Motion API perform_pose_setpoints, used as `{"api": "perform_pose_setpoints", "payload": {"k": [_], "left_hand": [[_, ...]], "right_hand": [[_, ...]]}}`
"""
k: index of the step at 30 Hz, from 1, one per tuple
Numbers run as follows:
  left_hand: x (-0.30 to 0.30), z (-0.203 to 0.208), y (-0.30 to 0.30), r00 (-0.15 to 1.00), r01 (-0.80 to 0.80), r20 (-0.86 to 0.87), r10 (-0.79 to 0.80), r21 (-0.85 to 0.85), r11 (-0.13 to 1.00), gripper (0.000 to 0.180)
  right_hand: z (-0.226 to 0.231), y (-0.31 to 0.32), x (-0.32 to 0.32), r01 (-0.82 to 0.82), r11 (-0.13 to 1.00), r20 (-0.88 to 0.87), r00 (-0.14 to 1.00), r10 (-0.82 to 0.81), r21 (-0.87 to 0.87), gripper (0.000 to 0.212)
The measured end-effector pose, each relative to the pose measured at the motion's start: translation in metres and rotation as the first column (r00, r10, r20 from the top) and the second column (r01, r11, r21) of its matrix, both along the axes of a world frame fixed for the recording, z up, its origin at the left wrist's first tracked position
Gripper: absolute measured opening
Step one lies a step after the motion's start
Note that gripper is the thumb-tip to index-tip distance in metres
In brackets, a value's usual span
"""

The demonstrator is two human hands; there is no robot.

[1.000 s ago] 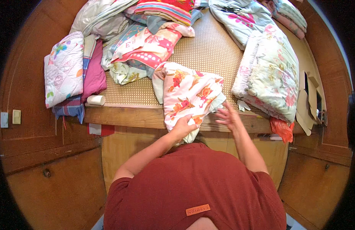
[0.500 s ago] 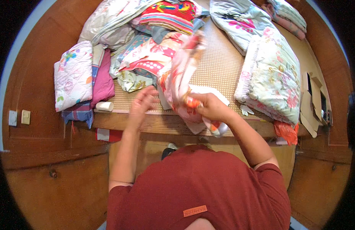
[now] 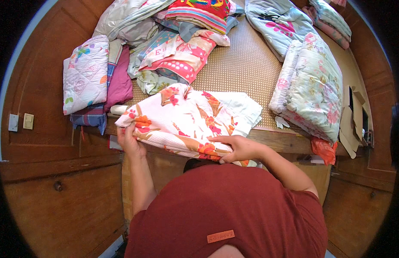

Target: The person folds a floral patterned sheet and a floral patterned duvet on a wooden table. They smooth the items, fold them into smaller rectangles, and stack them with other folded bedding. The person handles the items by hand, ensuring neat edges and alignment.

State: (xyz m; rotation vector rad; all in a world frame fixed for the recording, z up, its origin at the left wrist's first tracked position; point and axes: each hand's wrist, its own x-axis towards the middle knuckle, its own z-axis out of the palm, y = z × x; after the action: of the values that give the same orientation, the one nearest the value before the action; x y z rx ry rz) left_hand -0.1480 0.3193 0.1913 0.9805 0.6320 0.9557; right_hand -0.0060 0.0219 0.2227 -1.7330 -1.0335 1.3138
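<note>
A white cloth with red and orange flowers (image 3: 191, 116), perhaps a pillowcase, is spread between my hands over the bed's front edge. My left hand (image 3: 131, 142) grips its left corner, fingers closed from below. On the right, my right hand (image 3: 242, 148) pinches the near edge, thumb on top. Under the cloth's far right side lies a plain white cloth (image 3: 244, 107) on the mat. A white roll or cup (image 3: 118, 109) is partly hidden behind the left corner.
The woven mat (image 3: 234, 64) covers the bed. Folded quilts stand at left (image 3: 85, 75) and right (image 3: 315, 86). Beyond lies a heap of pillows and bedding (image 3: 182, 51). An open cardboard box (image 3: 352, 122) and a red plastic bag (image 3: 324, 150) sit at the right edge.
The flowered cloth, bunched in my right hand before, is now spread out flat and lower. My left hand, free before, has moved left and taken hold of its corner.
</note>
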Motion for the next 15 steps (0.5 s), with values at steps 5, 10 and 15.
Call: {"api": "perform_pose_setpoints", "payload": {"k": [5, 10, 15], "left_hand": [[-0.013, 0.015, 0.001, 0.997, 0.049, 0.069, -0.039, -0.157, 0.986, 0.032], [0.025, 0.033, -0.003, 0.993, 0.121, 0.004, -0.121, -0.06, 0.991, 0.033], [0.16, 0.037, 0.099, 0.925, 0.38, -0.022, -0.38, 0.006, 0.925, 0.022]], "right_hand": [[-0.019, -0.044, 0.006, 0.021, 0.993, 0.083, 0.996, -0.011, -0.117, 0.054], [-0.042, -0.052, 0.031, 0.283, 0.954, 0.51, 0.837, -0.197, -0.096, 0.036], [0.017, -0.001, 0.164, 0.516, 0.805, 0.821, 0.296, -0.488, 0.293, 0.026]]}}
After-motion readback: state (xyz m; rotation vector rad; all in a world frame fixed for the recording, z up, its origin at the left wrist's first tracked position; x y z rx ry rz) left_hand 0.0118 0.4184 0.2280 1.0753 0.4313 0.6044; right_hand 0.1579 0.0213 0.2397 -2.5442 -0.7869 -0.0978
